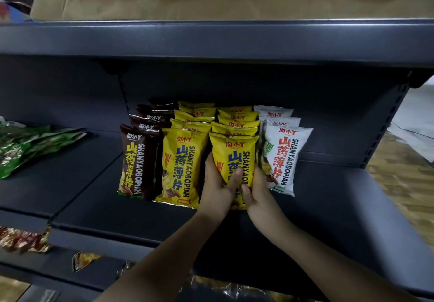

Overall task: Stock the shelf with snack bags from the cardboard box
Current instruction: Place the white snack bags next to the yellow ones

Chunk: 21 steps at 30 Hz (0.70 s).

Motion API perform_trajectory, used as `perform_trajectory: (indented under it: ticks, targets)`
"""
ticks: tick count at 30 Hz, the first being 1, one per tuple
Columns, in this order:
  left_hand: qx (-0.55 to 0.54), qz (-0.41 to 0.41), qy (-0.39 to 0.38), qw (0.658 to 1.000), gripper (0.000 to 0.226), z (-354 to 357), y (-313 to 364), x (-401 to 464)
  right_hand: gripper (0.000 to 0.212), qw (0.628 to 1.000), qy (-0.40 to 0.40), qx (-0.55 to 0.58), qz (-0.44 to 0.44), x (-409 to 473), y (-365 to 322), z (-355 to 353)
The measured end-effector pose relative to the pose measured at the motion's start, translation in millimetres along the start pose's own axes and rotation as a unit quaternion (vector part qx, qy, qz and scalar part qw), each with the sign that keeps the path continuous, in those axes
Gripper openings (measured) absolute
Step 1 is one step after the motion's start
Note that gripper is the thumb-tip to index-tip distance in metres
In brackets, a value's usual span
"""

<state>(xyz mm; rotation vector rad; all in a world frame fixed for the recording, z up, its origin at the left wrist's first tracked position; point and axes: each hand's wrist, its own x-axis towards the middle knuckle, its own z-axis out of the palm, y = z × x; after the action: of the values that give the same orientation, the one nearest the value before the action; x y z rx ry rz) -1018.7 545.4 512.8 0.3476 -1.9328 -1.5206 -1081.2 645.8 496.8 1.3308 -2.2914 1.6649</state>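
Both hands, left hand (217, 184) and right hand (257, 190), grip the front yellow bag (234, 158) upright on the shelf (328, 207), white bags (285, 158) at three o'clock. Released carelessly, it could slump forward, toppling its row.

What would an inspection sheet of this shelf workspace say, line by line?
Surface: dark shelf, mostly bare at its front and right.
Job's things: four rows of upright snack bags, brown, yellow, yellow, white; cardboard box on the shelf above.
Clutter: green bags lying flat on the left shelf; loose packets on the shelves below.
Hands: left hand and right hand both grip the front bag of the second yellow row.
Cables: nothing seen.
Surroundings: patterned floor at right.
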Motion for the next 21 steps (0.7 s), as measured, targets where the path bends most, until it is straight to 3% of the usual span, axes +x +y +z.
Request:
perform_trajectory:
  ticks: [7, 11, 13, 16, 19, 21]
  targets:
    - [0.05, 0.009, 0.028, 0.998, 0.083, -1, -8, -7, 0.042, 0.996, -0.023, -0.088, 0.013, -6, 0, -13]
    - [0.064, -0.007, 0.027, 0.998, 0.089, -1, -10, -8, 0.038, 0.963, 0.19, -0.186, 0.031, -6, 2, -34]
    - [0.069, -0.002, 0.03, 0.997, 0.083, -1, -11, -7, 0.047, 0.944, 0.256, -0.197, 0.069, 1, 5, -45]
    - [0.076, 0.01, 0.032, 0.997, 0.08, 0, -12, -5, 0.069, 0.954, 0.216, -0.088, 0.187, 22, 21, -55]
    - [0.07, 0.016, 0.021, 0.997, 0.077, -1, -14, -3, 0.05, 0.963, 0.15, 0.008, 0.222, 35, 32, -59]
    - [0.07, 0.021, 0.02, 0.997, 0.079, -1, -13, -1, 0.047, 0.966, 0.111, 0.047, 0.229, 42, 34, -60]
